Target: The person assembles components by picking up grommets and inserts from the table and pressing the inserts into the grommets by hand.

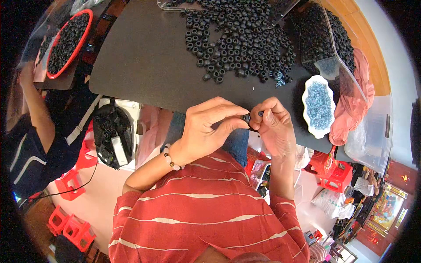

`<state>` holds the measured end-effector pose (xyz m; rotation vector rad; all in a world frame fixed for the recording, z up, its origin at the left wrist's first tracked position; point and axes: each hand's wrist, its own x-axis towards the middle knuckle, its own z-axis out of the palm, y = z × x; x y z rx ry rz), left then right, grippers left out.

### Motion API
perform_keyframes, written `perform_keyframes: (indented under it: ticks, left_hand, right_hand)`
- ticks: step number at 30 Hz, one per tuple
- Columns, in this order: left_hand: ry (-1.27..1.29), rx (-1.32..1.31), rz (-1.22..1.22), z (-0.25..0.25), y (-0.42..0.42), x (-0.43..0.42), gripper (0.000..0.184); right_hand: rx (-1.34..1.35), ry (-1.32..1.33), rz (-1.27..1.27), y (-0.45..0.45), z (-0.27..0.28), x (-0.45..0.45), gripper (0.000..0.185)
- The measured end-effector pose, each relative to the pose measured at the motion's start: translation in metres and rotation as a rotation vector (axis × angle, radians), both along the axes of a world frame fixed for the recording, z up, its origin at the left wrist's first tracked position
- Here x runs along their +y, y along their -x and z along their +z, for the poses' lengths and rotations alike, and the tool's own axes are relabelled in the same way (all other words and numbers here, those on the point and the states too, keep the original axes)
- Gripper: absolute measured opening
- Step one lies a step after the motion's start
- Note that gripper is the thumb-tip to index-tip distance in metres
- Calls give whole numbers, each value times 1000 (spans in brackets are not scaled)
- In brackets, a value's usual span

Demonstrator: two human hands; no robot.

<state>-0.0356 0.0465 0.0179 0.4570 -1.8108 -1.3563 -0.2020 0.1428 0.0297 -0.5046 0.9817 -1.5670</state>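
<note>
My left hand (pixel 210 125) pinches a small black hollow cap (pixel 246 118) between thumb and fingertips, just past the table's front edge. Close beside it, my right hand (pixel 276 125) has thumb and forefinger pressed together on a tiny dark piece (pixel 261 113), too small to name. A big heap of the same black caps (pixel 245 48) is spread over the dark table (pixel 136 57) beyond my hands. To the right stands a white scalloped dish (pixel 306 103) filled with tiny clear blue pieces (pixel 320 107). A few blue pieces (pixel 280 79) lie at the heap's near edge.
A clear plastic bin (pixel 337 48) with more black caps stands at the back right, by a pink cloth or bag (pixel 357 105). On the left, another person's arm (pixel 39 109) is near a red-rimmed basket (pixel 90 26) of black caps. Red stools (pixel 79 230) stand on the floor.
</note>
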Motion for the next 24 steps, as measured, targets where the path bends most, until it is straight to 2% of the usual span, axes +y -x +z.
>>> perform_keyframes:
  ticks: [20, 24]
  left_hand:
    - [-127, 17, -47, -8, 1, 4, 18]
    - [-75, -34, -37, -3, -1, 2, 21]
  right_hand:
    - [3, -51, 31, -3, -3, 4, 21]
    - [57, -60, 22, -5, 1, 3, 20]
